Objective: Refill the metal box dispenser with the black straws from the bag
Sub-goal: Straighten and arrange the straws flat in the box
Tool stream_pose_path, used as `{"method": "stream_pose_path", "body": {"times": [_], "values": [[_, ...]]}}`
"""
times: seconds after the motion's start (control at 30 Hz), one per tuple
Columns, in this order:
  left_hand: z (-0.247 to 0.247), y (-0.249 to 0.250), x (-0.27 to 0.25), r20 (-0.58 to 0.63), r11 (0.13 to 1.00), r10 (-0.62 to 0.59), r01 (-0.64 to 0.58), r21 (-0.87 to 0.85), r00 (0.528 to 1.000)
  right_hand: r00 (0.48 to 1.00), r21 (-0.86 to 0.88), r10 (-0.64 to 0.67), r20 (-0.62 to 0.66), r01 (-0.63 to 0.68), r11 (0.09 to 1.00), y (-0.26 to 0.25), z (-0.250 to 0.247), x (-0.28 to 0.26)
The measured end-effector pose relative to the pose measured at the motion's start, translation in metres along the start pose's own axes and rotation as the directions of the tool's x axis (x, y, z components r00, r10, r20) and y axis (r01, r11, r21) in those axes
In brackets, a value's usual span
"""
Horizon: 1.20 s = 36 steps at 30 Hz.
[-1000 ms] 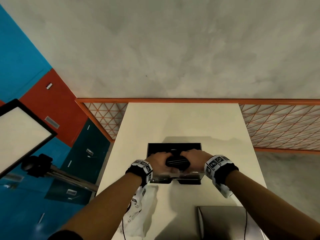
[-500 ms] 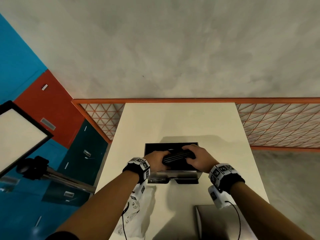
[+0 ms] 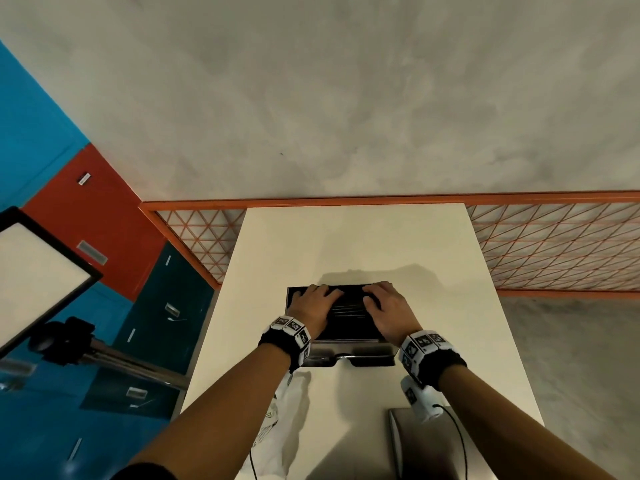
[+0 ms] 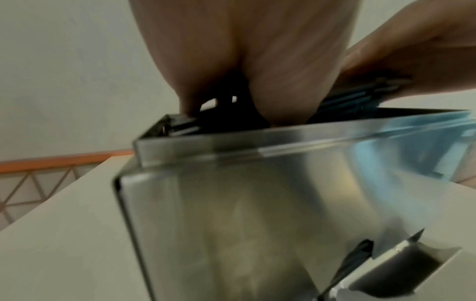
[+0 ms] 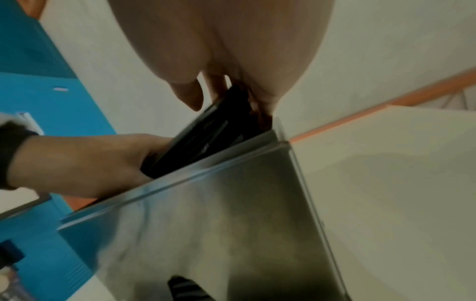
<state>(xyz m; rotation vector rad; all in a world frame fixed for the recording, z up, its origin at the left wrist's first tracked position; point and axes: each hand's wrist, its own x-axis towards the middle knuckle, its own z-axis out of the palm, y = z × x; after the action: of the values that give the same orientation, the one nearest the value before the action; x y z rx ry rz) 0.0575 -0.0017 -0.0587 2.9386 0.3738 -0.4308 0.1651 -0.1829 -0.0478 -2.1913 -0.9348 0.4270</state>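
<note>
The straws (image 3: 348, 308) lie crosswise in the open top of the box (image 3: 349, 353), long axis running from one hand to the other; left hand (image 3: 313, 308) and right hand (image 3: 389, 311) press flat on the ends, fingers spread, gripping nothing

My arms reach forward side by side, my left hand (image 3: 313, 308) and right hand (image 3: 388, 311) both palm down, fingers spread and pressing flat.
</note>
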Motion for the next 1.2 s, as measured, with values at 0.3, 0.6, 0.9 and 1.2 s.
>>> {"method": "stream_pose_path", "body": {"times": [0.3, 0.6, 0.9, 1.2], "values": [[0.014, -0.008, -0.026, -0.243, 0.991, -0.059, 0.028, -0.128, 0.968, 0.941, -0.091, -0.327, 0.089, 0.335, 0.938, -0.009, -0.022, -0.02], [0.033, 0.014, -0.06, -0.219, 0.914, -0.044, -0.05, -0.404, 0.975, 0.856, -0.365, -0.176, 0.486, 0.382, 0.849, -0.007, 0.002, -0.032], [0.036, 0.019, -0.072, -0.039, 0.923, -0.047, 0.029, -0.384, 0.998, 0.881, -0.477, -0.129, 0.456, 0.364, 0.8, -0.006, 0.01, -0.038], [0.05, 0.017, -0.075, -0.039, 0.891, -0.027, 0.006, -0.455, 0.999, 0.892, -0.543, -0.004, 0.452, 0.278, 0.792, -0.011, 0.018, -0.043]]}}
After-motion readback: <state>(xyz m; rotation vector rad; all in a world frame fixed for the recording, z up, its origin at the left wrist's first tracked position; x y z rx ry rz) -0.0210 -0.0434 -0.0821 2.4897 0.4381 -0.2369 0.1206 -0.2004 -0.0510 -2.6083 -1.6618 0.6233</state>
